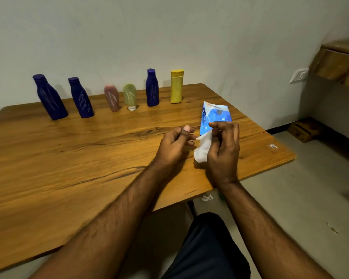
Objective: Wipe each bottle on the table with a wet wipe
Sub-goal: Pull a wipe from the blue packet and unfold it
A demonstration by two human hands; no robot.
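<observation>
Several bottles stand in a row along the far edge of the wooden table (69, 158): two dark blue ones (49, 97) (81, 98) at the left, a pink tube (111, 98), a green tube (130, 96), a third dark blue bottle (152, 88) and a yellow bottle (176, 86). Most carry scribbled marks. A blue wet wipe pack (215, 115) lies at the right. Just in front of it my right hand (223, 150) pinches a white wet wipe (203, 148). My left hand (174, 146) is half curled beside it, fingertips at the wipe's edge.
A grey wall rises right behind the bottles. The table's right edge is close to my right hand. Beyond it are a wooden block (304, 129) on the floor, a wall socket (298, 75) and a wooden shelf (338, 63). My dark-clothed leg (208, 248) is below the table.
</observation>
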